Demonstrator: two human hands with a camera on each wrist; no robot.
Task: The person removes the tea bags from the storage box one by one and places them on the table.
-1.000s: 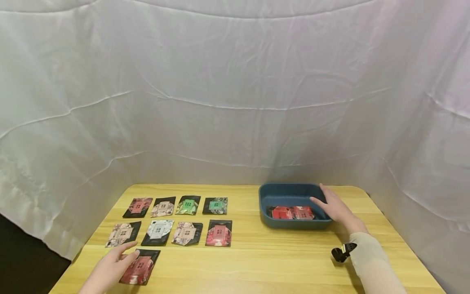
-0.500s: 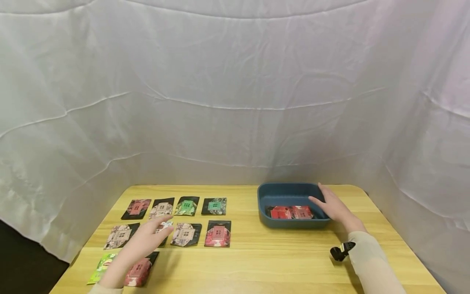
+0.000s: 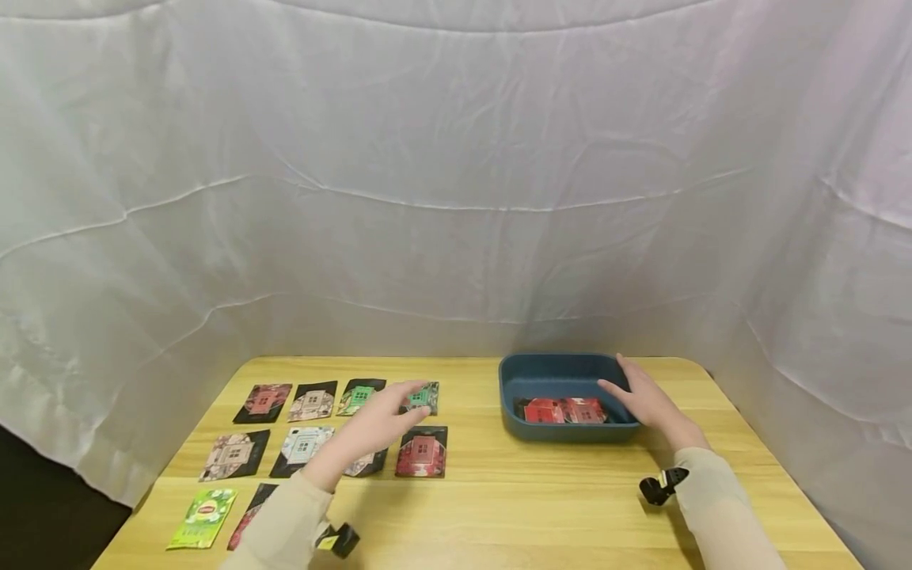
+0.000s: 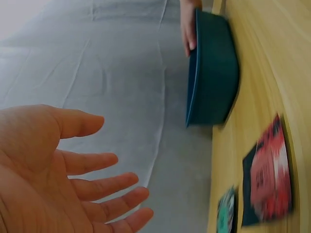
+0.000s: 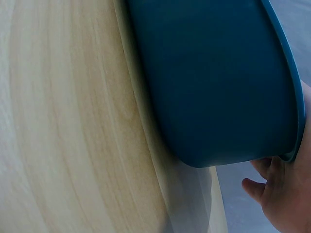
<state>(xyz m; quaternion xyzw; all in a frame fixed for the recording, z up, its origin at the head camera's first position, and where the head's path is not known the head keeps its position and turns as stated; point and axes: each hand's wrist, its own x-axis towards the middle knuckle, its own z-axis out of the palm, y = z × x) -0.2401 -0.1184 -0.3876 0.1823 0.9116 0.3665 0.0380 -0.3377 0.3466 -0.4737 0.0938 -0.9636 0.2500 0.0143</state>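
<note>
My left hand [image 3: 374, 423] is over the middle of the tea sachets, fingers spread and relaxed, holding nothing. In the left wrist view, the palm of that hand [image 4: 53, 179] faces the camera with every finger apart. Beneath it in the head view, a green-labelled sachet [image 3: 425, 398] and a floral one [image 3: 366, 465] are partly covered. A dark pink sachet [image 3: 422, 453] lies just right of the hand. My right hand [image 3: 651, 400] grips the right rim of a blue plastic bin [image 3: 570, 432], thumb over the inside. Red sachets [image 3: 566, 410] lie inside the bin.
Dark sachets with red, beige, green and white labels lie in rows at left, including a beige one [image 3: 235, 454]. A lime-green tea sachet [image 3: 203, 518] is at the front left. Pale curtain [image 3: 427, 237] surrounds the wooden table [image 3: 541, 507].
My left hand has left the red sachet at the front left and moved right and away from me, over the sachet rows. The right hand has stayed at the bin.
</note>
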